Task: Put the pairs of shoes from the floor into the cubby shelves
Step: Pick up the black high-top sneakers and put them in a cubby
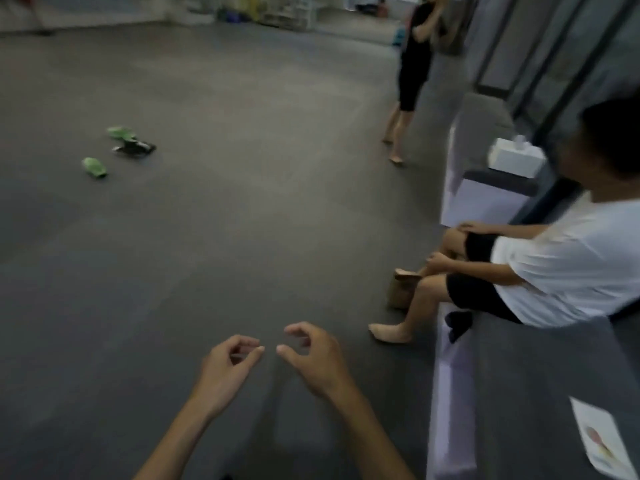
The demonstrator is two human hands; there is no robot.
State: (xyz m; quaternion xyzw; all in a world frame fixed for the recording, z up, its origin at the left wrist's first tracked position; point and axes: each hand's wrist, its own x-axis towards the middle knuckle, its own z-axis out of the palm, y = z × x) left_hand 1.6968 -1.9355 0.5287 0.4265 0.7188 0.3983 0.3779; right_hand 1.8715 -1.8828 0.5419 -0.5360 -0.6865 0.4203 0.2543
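Observation:
Far off at the left of the grey floor lie two green shoes, one nearer (94,167) and one farther back (121,133), with a black shoe (134,148) between them. My left hand (227,367) and my right hand (311,355) hang low in the middle of the view, close together, fingers loosely curled and holding nothing. Both hands are well away from the shoes. No cubby shelf is visible.
A person in a white shirt (568,258) sits on a grey bench (519,393) at the right, bare feet on the floor beside a brown paper bag (401,289). Another person in black (414,71) stands farther back. A tissue box (516,157) rests on the bench.

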